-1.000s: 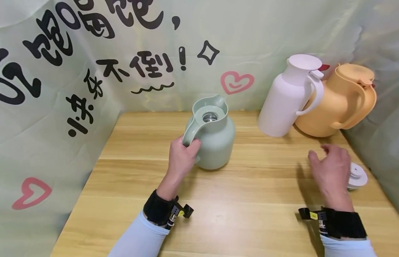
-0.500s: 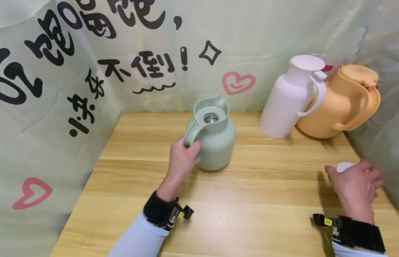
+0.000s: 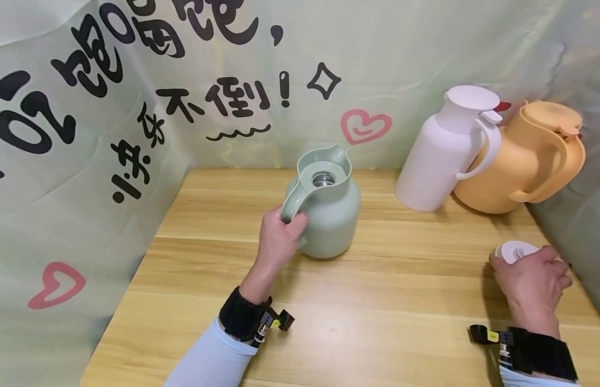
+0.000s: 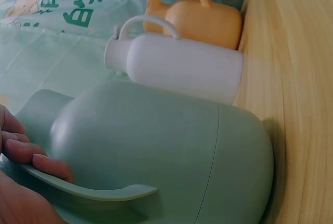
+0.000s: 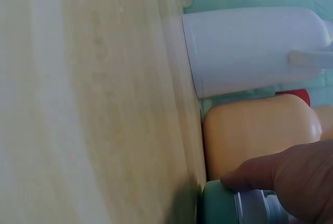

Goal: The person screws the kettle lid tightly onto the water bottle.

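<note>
A sage-green thermos jug (image 3: 333, 220) stands upright on the table, its round mouth uncovered and showing a metallic interior. My left hand (image 3: 279, 236) grips its handle, with fingers (image 4: 51, 167) curled around it in the left wrist view. At the table's right side, my right hand (image 3: 532, 285) holds a round lid (image 3: 512, 251) with a white top. In the right wrist view, the thumb presses on the lid's green side (image 5: 221, 200). The hand covers much of the lid from above.
A pale lilac thermos jug (image 3: 427, 161) and an orange thermos jug (image 3: 503, 166) stand side by side at the back right. Fabric walls (image 3: 261, 150) with printed lettering and hearts border the wooden table (image 3: 358, 328).
My right hand has moved right and down from beside the lid and now grasps it. My left hand stays on the jug's handle; the view has shifted slightly.
</note>
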Tool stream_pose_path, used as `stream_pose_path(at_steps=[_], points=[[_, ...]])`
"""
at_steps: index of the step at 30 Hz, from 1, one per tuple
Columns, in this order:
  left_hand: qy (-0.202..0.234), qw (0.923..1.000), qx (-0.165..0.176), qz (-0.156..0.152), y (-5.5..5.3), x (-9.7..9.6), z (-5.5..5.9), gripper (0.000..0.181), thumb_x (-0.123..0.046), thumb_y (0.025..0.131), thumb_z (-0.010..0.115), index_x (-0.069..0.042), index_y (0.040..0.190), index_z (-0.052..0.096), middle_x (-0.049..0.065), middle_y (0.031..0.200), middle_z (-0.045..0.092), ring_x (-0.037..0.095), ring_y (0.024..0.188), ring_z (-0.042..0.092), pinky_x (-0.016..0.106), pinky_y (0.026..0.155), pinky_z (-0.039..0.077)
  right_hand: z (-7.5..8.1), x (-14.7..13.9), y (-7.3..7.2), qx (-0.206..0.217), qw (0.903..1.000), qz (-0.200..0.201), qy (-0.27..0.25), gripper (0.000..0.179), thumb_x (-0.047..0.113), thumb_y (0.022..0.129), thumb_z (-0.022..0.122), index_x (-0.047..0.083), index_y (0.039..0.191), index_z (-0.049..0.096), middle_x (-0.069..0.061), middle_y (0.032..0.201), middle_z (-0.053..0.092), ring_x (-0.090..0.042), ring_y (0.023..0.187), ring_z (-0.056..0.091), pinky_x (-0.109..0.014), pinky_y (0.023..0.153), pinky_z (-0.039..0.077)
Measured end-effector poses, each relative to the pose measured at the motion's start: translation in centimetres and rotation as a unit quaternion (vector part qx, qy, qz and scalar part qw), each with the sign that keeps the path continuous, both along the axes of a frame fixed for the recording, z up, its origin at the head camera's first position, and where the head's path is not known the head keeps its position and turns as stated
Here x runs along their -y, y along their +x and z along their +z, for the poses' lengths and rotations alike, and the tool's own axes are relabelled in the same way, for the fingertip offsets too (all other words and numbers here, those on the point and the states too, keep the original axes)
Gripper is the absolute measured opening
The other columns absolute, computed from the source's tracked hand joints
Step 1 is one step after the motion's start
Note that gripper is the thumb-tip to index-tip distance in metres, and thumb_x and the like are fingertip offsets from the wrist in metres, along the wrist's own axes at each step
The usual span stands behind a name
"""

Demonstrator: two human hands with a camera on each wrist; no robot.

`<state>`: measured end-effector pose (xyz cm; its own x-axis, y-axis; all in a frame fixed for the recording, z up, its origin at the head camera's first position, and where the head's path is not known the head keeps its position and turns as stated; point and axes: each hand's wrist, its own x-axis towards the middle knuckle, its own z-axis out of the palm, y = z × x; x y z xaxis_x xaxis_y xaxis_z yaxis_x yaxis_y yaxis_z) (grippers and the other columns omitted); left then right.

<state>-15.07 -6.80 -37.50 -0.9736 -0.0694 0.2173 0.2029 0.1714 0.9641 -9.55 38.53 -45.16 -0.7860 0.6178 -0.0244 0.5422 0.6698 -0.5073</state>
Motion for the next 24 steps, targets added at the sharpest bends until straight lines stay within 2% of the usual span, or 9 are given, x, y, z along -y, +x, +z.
stream_pose_path(at_steps=[5,7,10,13,19,24], points=[[-0.01,0.9999,-0.014,0.001,0.0,0.0,0.0,0.03,-0.017,0.086,0.063,-0.012,0.06,0.048,0.004,0.064,0.052,0.022,0.068,0.052,0.034,0.061,0.042,-1.0,1.4,-0.8,-0.061,0.996,0.046,0.046,0.095,0.032,0.089,0.072,-0.027,0.142,0.02,-0.063,0.121,0.031,-0.077,0.118,0.03,-0.076,0.1,0.018],[-0.013,0.9998,-0.018,0.0,0.0,0.0,0.0,0.03,-0.017,0.087,0.062,-0.012,0.06,0.048,0.004,0.064,0.051,0.022,0.067,0.051,0.033,0.061,0.042,-1.3,2.4,-1.3,-0.079,0.9938,0.064,0.045,0.095,0.032,0.087,0.076,-0.025,0.143,0.023,-0.061,0.122,0.035,-0.075,0.116,0.033,-0.074,0.101,0.02],[-0.013,0.9998,-0.018,-0.002,0.0,0.0,0.0,0.03,-0.017,0.087,0.062,-0.012,0.061,0.048,0.004,0.064,0.052,0.022,0.068,0.052,0.033,0.062,0.043,-1.4,4.1,-2.2,-0.081,0.9917,0.095,0.03,0.1,0.034,0.087,0.079,-0.023,0.147,0.024,-0.058,0.127,0.038,-0.071,0.118,0.035,-0.071,0.099,0.026],[-0.013,0.9998,-0.017,-0.004,0.0,0.0,0.0,0.03,-0.017,0.087,0.062,-0.012,0.061,0.048,0.004,0.065,0.052,0.022,0.068,0.052,0.033,0.063,0.043,-1.3,6.0,-3.0,-0.076,0.9868,0.143,0.012,0.103,0.035,0.087,0.082,-0.021,0.15,0.024,-0.054,0.131,0.039,-0.068,0.122,0.035,-0.07,0.095,0.034],[-0.014,0.9998,-0.013,-0.004,-0.1,0.0,0.0,0.031,-0.018,0.087,0.062,-0.011,0.06,0.049,0.004,0.064,0.052,0.022,0.068,0.051,0.034,0.062,0.042,-1.0,9.3,-4.6,-0.084,0.9652,0.248,-0.007,0.099,0.026,0.084,0.087,-0.017,0.151,0.029,-0.045,0.13,0.045,-0.061,0.121,0.042,-0.071,0.092,0.041],[-0.016,0.9998,-0.01,-0.001,-0.1,0.1,-0.1,0.03,-0.018,0.087,0.062,-0.011,0.061,0.05,0.004,0.066,0.054,0.023,0.069,0.052,0.034,0.064,0.044,-0.9,11.0,-5.9,-0.096,0.9409,0.324,-0.026,0.099,0.02,0.082,0.089,-0.013,0.154,0.03,-0.039,0.135,0.05,-0.056,0.123,0.048,-0.07,0.098,0.041]])
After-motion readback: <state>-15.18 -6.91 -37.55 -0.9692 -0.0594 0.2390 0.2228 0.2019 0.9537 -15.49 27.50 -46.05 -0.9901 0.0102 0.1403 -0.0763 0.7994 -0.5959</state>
